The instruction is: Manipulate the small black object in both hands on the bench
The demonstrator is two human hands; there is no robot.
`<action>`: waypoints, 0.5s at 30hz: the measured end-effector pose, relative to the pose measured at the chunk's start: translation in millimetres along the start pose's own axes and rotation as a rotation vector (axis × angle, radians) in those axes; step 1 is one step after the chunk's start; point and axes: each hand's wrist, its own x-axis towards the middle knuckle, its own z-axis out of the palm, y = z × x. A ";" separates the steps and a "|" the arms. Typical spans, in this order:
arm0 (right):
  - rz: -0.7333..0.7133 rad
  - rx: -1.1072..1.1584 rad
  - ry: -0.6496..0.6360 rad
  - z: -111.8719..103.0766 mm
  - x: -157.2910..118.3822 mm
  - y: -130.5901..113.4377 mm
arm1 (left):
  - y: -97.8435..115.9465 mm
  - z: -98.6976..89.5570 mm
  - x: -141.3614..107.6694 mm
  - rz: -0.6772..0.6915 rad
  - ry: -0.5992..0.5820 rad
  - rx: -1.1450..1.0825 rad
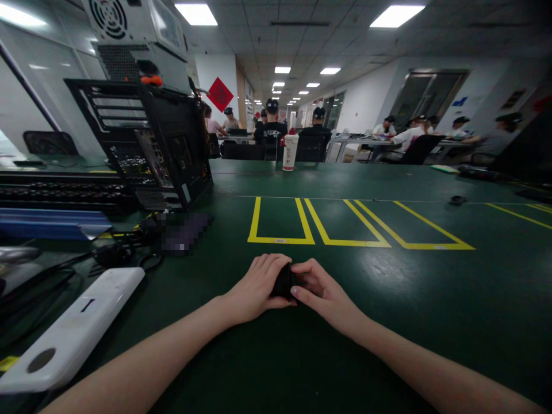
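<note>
A small black object (pixel 283 282) is between my two hands, low over the green table (pixel 276 356); its details are too dark to make out. My left hand (pixel 261 284) wraps round its left side, fingers over the top and thumb below. From the right, my right hand (pixel 321 292) grips it with bent fingers and thumb at its edge. Part of the object is hidden behind the fingers.
Yellow tape outlines (pixel 280 240) lie beyond my hands. To the left are a white elongated device (pixel 73 328), black cables (pixel 107 253), a blue bar (pixel 47 224) and a black computer case (pixel 172 144). A white bottle (pixel 290 150) stands at the far edge; several people sit beyond.
</note>
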 end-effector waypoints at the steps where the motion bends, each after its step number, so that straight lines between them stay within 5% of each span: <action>1: 0.001 0.011 0.003 0.0 0.2 -0.2 | -0.4 0.8 0.1 0.001 0.005 0.007; 15: -0.072 -0.072 0.021 -0.3 -1.9 -1.6 | 0.4 2.4 0.1 -0.014 -0.015 -0.002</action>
